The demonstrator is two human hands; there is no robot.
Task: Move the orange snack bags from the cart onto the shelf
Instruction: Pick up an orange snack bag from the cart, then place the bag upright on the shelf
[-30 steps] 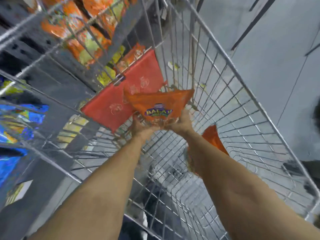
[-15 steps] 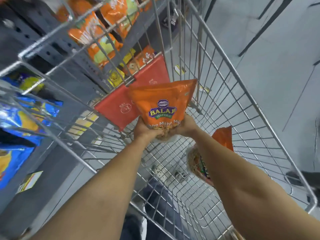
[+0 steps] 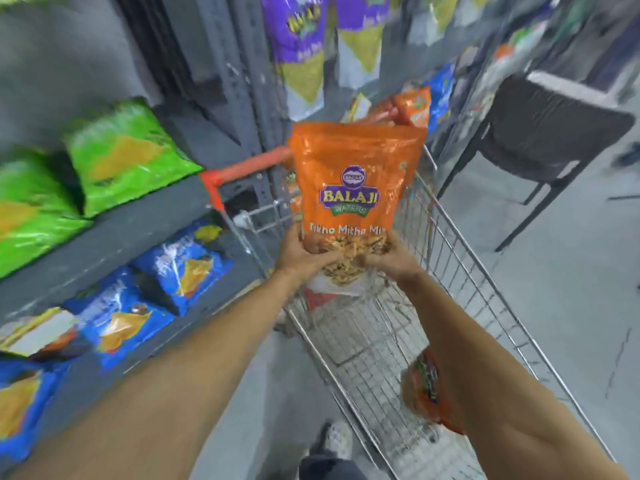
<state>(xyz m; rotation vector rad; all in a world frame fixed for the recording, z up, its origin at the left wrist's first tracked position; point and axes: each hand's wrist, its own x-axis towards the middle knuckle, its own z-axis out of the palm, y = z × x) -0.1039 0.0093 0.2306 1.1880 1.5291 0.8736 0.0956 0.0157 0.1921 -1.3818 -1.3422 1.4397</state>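
An orange Balaji snack bag [image 3: 353, 181] stands upright above the wire cart [image 3: 460, 271]. My left hand [image 3: 301, 256] and my right hand [image 3: 391, 258] grip its bottom corners. A second orange bag [image 3: 427, 386] lies in the cart basket, partly hidden behind my right forearm. More orange bags [image 3: 412, 103] sit on a shelf beyond the cart. The grey shelf unit [image 3: 114, 237] runs along the left.
Green bags [image 3: 121, 154] fill the upper left shelf and blue bags [image 3: 180, 268] the one below. Purple bags [image 3: 304, 46] hang above. A dark chair [image 3: 540, 140] stands on the grey floor right of the cart. The cart's orange handle [image 3: 249, 164] is near the shelf.
Both hands have lifted the orange bag up out of the cart and stood it upright. My view has swung upward, from the cart basket to the shelves.
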